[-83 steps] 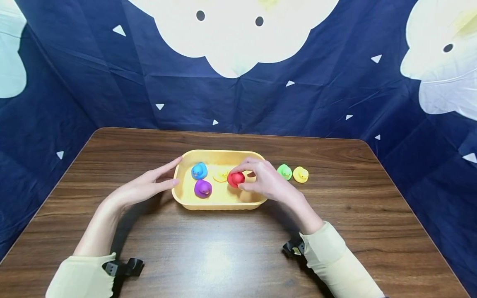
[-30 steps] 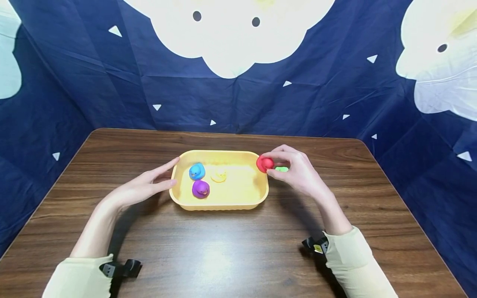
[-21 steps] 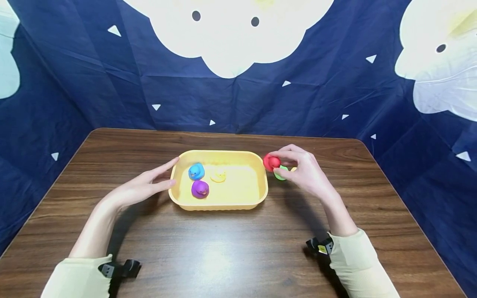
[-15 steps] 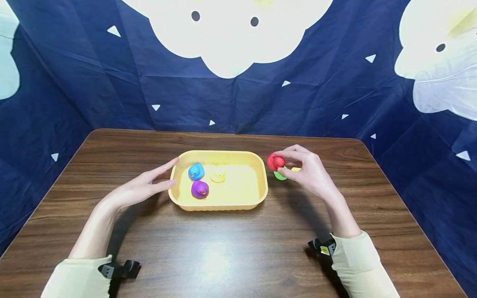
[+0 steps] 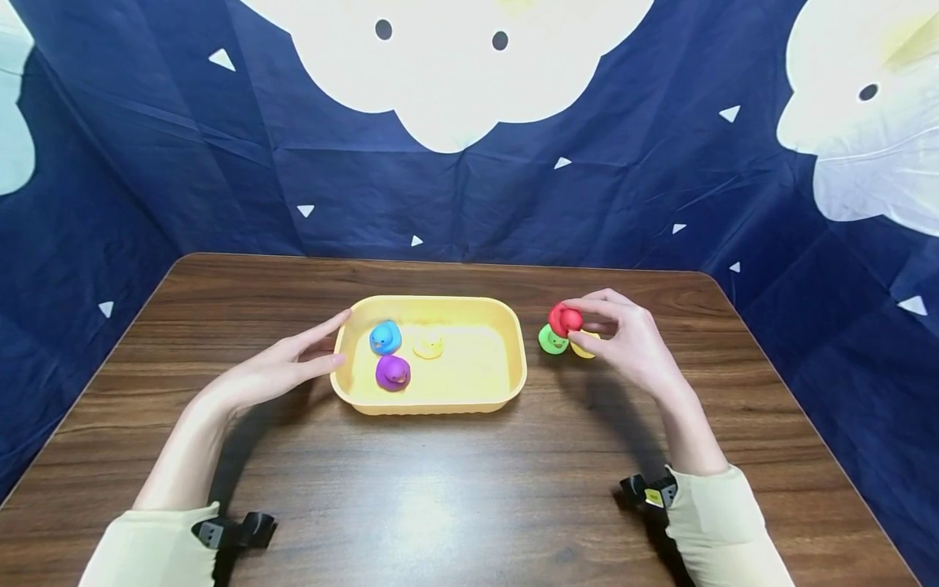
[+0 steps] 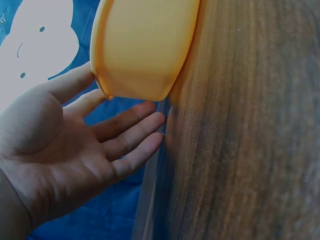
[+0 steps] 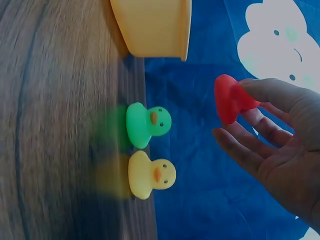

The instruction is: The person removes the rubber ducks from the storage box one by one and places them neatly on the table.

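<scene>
A red rubber duck [image 5: 565, 319] is pinched between the thumb and fingers of my right hand [image 5: 627, 338], held above the table. Just beneath it, a green rubber duck [image 5: 553, 339] and a yellow rubber duck [image 7: 150, 175] stand side by side on the wood, the yellow one partly hidden by my hand in the head view. My left hand [image 5: 282, 367] touches the left end of a yellow plastic bin [image 5: 469, 404] with its fingers extended. Inside the bin sit a blue duck [image 5: 385, 337], a purple duck [image 5: 393, 372] and a small yellow duck [image 5: 429, 346].
The brown wooden table [image 5: 411, 489] reaches forward to a dark blue cloth backdrop [image 5: 352, 187] with white cloud shapes. Black cameras are strapped at both wrists, such as the left wrist camera [image 5: 235, 531].
My right hand has lifted the red duck out of the bin and carried it rightward past the rim, over the green and yellow ducks. My left hand has stayed at the bin's left end.
</scene>
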Demonstrator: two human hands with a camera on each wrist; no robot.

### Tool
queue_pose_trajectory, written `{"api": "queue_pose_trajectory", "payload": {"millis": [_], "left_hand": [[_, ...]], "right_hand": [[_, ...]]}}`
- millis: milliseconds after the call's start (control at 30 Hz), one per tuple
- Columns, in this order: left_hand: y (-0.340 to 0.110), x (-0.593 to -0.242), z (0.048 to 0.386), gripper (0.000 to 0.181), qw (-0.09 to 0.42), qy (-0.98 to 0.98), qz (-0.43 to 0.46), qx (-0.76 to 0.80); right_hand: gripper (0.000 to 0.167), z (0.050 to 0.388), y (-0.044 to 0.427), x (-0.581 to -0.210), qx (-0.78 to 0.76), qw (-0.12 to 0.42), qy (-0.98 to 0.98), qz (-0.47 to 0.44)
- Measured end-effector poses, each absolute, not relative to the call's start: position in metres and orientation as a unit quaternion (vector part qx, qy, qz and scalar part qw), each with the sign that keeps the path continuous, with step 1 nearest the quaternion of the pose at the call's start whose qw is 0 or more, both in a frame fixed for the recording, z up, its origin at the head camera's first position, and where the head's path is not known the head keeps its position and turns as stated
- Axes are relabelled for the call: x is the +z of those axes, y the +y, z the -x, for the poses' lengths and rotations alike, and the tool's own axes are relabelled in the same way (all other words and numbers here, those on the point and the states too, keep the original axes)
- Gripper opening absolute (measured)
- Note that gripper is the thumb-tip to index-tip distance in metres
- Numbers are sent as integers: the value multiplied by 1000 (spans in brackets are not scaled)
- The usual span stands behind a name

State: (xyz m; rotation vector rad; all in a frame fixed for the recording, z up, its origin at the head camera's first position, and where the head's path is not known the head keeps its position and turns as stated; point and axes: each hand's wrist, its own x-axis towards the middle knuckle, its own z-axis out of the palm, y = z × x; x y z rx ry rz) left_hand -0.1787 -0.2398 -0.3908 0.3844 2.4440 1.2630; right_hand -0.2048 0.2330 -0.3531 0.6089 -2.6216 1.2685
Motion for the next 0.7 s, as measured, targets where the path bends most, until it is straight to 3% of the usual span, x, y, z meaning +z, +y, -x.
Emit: {"api": "queue_pose_trajectory", "payload": {"millis": [700], "left_hand": [[-239, -390, 178, 71, 180, 864, -136, 450]], "right_hand": [[42, 200, 272, -355, 439, 102, -878, -163]]}}
